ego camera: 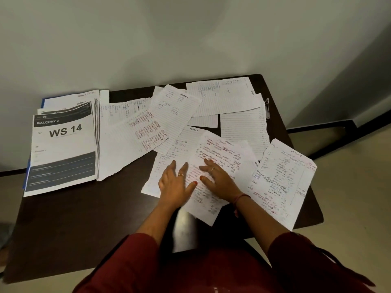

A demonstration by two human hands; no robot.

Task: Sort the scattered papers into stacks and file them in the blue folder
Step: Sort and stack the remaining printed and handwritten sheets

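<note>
Several lined, handwritten sheets lie fanned and overlapping across the dark table (84, 218). My left hand (175, 182) rests flat, fingers straight, on a sheet (155, 176) near the middle. Beside it, my right hand (218, 178) presses flat on a sheet with red and dark writing (224, 153). Another written sheet (285, 178) overhangs the table's right edge. At the left, a stack of printed pages topped by one reading "WS 14" (63, 144) sits on the blue folder (26, 176), of which only a thin edge shows.
A metal binder clip (267, 108) lies at the table's right back edge beside a blank lined sheet (243, 127). A pale wall stands behind the table. Bare dark tabletop shows at the front left. Floor lies to the right.
</note>
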